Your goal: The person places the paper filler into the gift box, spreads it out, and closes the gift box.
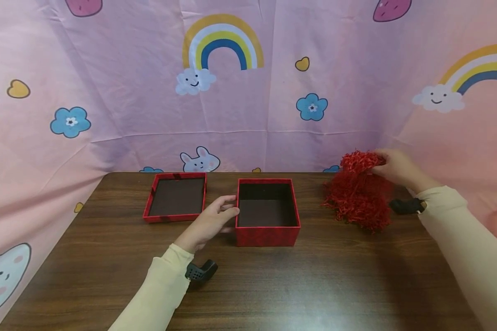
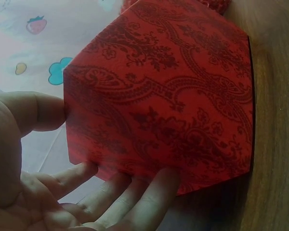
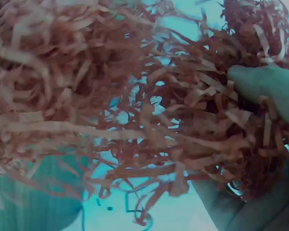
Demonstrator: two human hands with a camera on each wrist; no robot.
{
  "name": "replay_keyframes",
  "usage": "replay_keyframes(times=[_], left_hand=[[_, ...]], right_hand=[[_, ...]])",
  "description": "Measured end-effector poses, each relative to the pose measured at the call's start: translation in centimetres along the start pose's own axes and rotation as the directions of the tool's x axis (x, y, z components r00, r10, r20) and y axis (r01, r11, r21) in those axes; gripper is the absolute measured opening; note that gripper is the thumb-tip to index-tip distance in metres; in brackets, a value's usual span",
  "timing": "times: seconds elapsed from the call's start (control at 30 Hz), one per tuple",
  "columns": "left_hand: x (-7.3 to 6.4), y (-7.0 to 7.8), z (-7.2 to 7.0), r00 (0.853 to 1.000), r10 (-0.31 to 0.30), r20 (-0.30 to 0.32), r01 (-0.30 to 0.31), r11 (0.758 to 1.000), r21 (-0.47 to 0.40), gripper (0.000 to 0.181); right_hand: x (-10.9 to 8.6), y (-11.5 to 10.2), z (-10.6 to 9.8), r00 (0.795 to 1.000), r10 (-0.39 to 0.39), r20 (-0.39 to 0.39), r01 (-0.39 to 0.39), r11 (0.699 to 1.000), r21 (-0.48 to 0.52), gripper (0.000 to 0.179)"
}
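Observation:
An upright red box [image 1: 267, 236] with a dark inside stands on the table. My left hand [image 1: 209, 223] rests against its left side, thumb near the rim and fingers spread loosely. In the left wrist view the box wall [image 2: 159, 96] shows a dark paisley pattern, and fingertips touch its edge. On the right, my right hand [image 1: 399, 169] grips the top of a clump of red shredded paper [image 1: 358, 197]. The strands hang down in a loose mass toward the table. Up close in the right wrist view, shredded paper [image 3: 197, 106] fills the space between thumb and fingers.
A shallow red box lid [image 1: 174, 218] lies inside-up on the table, left of the box. The dark wooden table [image 1: 314, 285] ends at the back against a printed cloth [image 1: 240, 115], which also rises along both sides.

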State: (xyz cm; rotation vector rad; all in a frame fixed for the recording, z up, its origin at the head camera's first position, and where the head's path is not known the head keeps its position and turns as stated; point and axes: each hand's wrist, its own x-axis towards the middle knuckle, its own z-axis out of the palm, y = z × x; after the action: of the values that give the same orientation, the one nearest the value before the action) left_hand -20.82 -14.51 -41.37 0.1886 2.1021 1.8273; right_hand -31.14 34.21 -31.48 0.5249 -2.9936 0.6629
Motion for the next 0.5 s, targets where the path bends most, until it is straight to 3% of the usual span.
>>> replay_keyframes(times=[0.13,0.5], left_hand=[[0.0,0.0,0.0,1.0,-0.001,-0.005,0.001,1.0,0.009,0.06],[0.1,0.0,0.3,0.999,-0.006,-0.043,0.006,1.0,-0.011,0.061]], right_hand=[[-0.1,-0.6,-1.3,0.999,-0.012,-0.038,0.012,1.0,-0.008,0.034],[-0.5,-2.6,-5.7,0.999,0.038,-0.031,-0.037,0.999,0.039,0.038]])
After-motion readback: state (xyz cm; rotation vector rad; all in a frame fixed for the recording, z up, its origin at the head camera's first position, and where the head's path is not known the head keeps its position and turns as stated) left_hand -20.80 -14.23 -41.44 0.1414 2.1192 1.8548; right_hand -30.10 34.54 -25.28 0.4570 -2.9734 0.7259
